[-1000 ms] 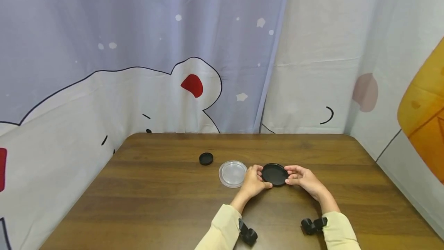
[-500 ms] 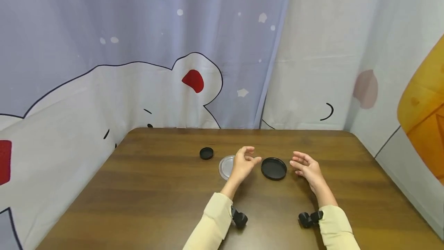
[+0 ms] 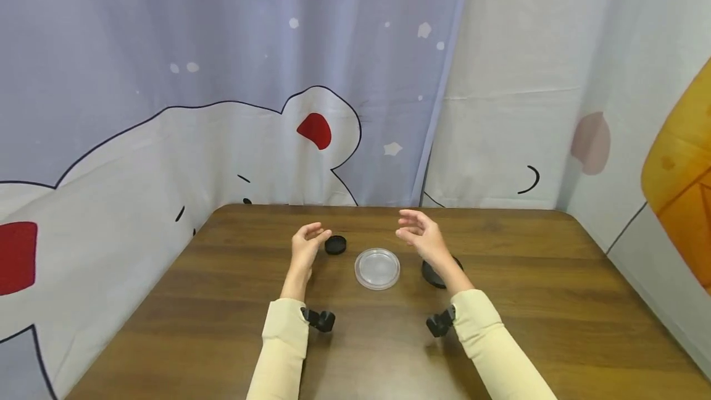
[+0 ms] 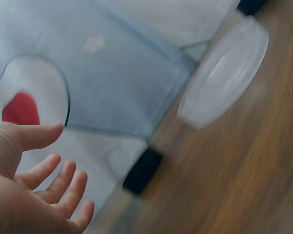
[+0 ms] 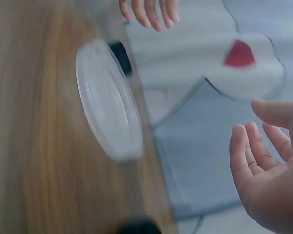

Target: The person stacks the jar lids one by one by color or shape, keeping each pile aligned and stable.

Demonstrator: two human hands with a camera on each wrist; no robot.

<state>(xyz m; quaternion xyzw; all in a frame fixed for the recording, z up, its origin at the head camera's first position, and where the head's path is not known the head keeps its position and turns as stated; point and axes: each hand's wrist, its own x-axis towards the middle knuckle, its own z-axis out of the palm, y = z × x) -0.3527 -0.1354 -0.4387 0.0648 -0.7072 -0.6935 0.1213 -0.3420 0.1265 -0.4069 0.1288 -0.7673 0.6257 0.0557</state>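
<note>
My left hand [image 3: 306, 249] hangs over the table just left of a small black round lid [image 3: 336, 245], fingers relaxed and holding nothing. Between the two hands lies a clear round plastic dish [image 3: 378, 269], flat on the wood. My right hand [image 3: 424, 236] is raised to the right of that dish, its fingers loosely bent around air. Under the right wrist sits a larger black round lid [image 3: 432, 276], partly covered by the forearm. The left wrist view shows the clear dish [image 4: 224, 73] and the small black lid [image 4: 142, 170] beyond my spread fingers.
The brown wooden table [image 3: 222, 326] reaches back to a printed curtain [image 3: 355, 66] hanging right behind its far edge. Each cream sleeve carries a black wrist camera, the left one [image 3: 319, 320] and the right one [image 3: 440, 322].
Both hands have let go of the larger black lid, lifted and moved left. The left hand passed over the clear dish to near the small black lid; the right hand followed.
</note>
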